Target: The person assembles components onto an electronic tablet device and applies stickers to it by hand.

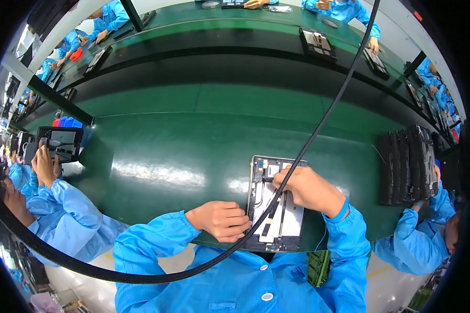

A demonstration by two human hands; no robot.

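Green assembly bench (183, 141), an opened tablet (277, 208) lying flat at its near edge.
The left hand (222, 220) curls closed on the tablet's left rim; the right hand (308, 190) pinches something small over its exposed insides. It looks thin, light and fragile: hold by the frame edges.

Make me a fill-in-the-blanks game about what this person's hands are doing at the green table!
1. The open flat rectangular tablet lies on the shiny ____ table.
2. The left hand rests against the tablet's ____ edge.
3. The right hand presses down on the tablet's ____ insides.
4. A thick ____ cable hangs across the view.

Missing words: green; left; white; black
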